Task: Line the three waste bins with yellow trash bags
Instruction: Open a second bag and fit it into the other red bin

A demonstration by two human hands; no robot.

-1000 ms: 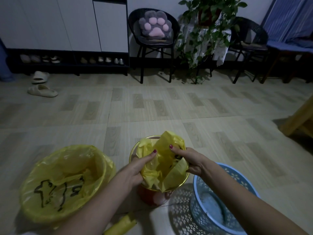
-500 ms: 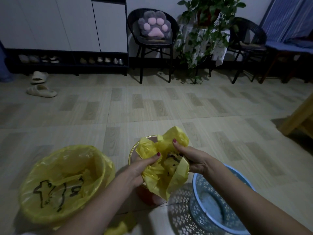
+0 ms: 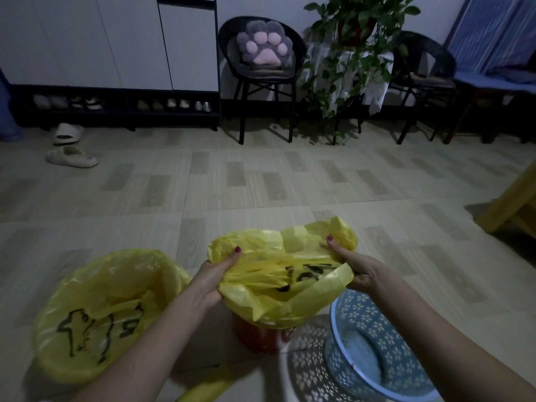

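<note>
Nearest, right — blue perforated plastic basket (image 3: 374,338), no liner yet. Left — round bin under a fitted yellow plastic liner (image 3: 95,309), done. Between them, left hand (image 3: 210,281) and right hand (image 3: 352,266) each pinch the rim of a crumpled yellow trash bag (image 3: 278,274), spread wide over the small red bin (image 3: 255,336) — not yet tucked. One finished, one underway, one untouched.

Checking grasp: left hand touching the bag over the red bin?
Touching. Head view: left hand pinches the yellow bag rim, thumb on top.
</note>
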